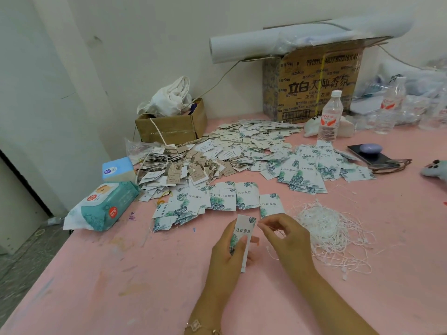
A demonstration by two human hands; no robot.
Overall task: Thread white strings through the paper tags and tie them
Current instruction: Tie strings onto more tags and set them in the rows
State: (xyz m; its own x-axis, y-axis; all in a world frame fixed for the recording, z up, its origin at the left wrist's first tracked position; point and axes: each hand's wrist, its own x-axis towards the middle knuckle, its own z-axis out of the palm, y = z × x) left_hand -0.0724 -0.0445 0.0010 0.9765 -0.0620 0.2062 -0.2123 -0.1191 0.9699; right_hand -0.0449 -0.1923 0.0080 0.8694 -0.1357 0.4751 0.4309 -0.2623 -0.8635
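My left hand (227,255) grips a white paper tag (244,232) with green leaf print, held upright over the pink table (101,274). My right hand (285,238) pinches a thin white string (271,253) at the tag's top right corner; the string's loose end hangs down between my hands. A tangled heap of white strings (326,228) lies just right of my right hand. A row of leaf-print tags (217,199) lies just beyond my hands, and a bigger pile of them (312,170) sits farther right.
A large heap of beige tags (217,148) covers the far middle. Wet-wipe pack (106,206) and tissue box (117,169) lie left. Behind stand a small carton (169,129), a big carton (312,88), water bottles (330,117), a phone (372,154).
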